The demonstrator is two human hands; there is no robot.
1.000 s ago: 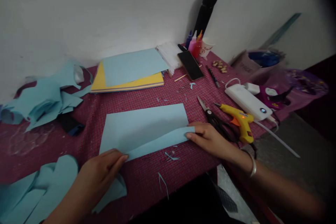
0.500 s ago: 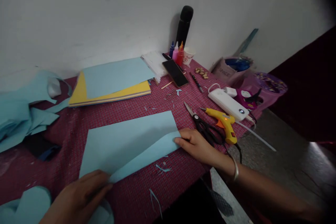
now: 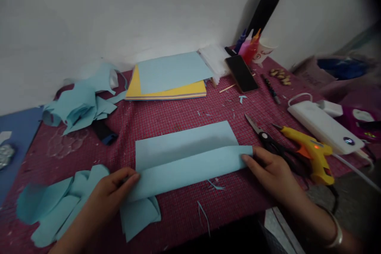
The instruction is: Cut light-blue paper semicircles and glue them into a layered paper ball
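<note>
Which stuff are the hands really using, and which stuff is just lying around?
Being used:
light blue sheet, its near edge folded up
left hand on its left end
right hand on its right end

Just lying around:
scissors
yellow glue gun
white power bank
phone
paper stack
blue scraps

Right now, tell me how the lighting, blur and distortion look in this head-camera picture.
Head view: dim, soft light; the black object throws a faint shadow on the wall; corners darken at the right edge; the far-right clutter is smeared; the folded blue sheet between left hand and right hand reads fairly sharp.
</note>
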